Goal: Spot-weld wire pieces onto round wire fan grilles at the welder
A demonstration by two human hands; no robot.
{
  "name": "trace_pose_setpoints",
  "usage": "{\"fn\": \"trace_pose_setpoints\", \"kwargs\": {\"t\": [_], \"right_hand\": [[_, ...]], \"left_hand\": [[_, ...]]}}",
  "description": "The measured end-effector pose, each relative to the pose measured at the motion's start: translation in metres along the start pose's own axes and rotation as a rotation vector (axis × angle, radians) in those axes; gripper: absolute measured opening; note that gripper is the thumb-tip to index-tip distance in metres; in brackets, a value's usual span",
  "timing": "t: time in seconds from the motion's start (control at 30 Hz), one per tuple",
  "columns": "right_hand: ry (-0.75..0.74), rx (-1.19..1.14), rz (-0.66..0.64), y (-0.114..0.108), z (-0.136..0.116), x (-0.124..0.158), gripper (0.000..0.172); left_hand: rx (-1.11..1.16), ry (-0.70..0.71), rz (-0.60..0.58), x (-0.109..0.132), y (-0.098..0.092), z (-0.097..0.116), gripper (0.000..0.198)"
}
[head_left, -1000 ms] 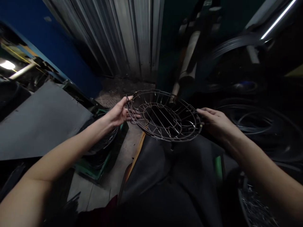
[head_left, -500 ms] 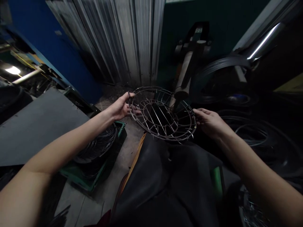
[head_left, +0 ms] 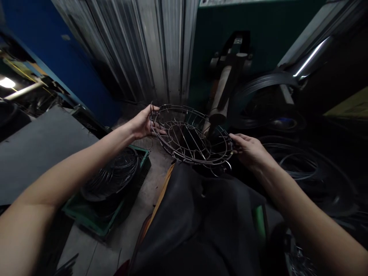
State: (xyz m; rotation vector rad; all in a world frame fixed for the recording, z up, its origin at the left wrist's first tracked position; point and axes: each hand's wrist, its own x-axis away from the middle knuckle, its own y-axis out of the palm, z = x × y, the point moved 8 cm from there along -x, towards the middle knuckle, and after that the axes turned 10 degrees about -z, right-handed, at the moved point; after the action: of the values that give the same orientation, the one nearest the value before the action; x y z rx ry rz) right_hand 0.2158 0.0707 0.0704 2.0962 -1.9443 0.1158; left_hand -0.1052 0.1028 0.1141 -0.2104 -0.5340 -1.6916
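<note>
Round wire fan guard (head_left: 191,138) is held in mid-air between both hands, over the dark-clothed lap (head_left: 201,214), not resting on anything. It is tilted, far-left rim higher, near-right rim lower, concave side up, so the inner ring and radial spokes face the camera; probably held this way for inspection or to line it up.

Left hand (head_left: 142,124) is closed on the far-left rim: thumb over the top wire, fingers wrapped underneath. Right hand (head_left: 248,149) is closed on the near-right rim, fingertips pinched on the outer ring, palm down. The opposed two-point grip keeps the light, springy frame from twisting.

Surroundings:
- Green crate (head_left: 94,212) on the concrete floor (head_left: 149,184), left of the lap, with coiled black wire (head_left: 115,178) in it.
- Dark flat sheet (head_left: 37,153) at far left, beyond the left forearm.
- Machine arm with pale cylinder (head_left: 221,92) directly behind the guard; its tip sits just past the guard's far rim, contact cannot be told.
- Large black wire hoops (head_left: 290,161) stacked right of the right hand.
- Corrugated metal wall (head_left: 143,50) at the back, blue panel (head_left: 37,42) left of it.

Low light; guard weld detail not resolvable.
</note>
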Motion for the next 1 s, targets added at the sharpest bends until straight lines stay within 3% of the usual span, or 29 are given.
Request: {"fn": "trace_pose_setpoints", "kwargs": {"t": [0.2, 0.43, 0.8, 1.0], "right_hand": [[-0.019, 0.011, -0.009, 0.001, -0.004, -0.002, 0.04], [0.014, -0.019, 0.001, -0.002, 0.008, -0.003, 0.044], [0.016, -0.039, 0.026, -0.001, 0.024, -0.002, 0.042], [-0.004, -0.078, 0.022, -0.001, 0.028, -0.012, 0.037]], "left_hand": [[-0.051, -0.02, 0.028, -0.002, 0.0, 0.009, 0.034], [0.008, 0.044, 0.02, -0.007, 0.002, 0.013, 0.047], [-0.132, 0.122, 0.012, 0.012, 0.022, 0.031, 0.046], [-0.155, 0.148, 0.045, 0.009, 0.027, 0.042, 0.045]]}}
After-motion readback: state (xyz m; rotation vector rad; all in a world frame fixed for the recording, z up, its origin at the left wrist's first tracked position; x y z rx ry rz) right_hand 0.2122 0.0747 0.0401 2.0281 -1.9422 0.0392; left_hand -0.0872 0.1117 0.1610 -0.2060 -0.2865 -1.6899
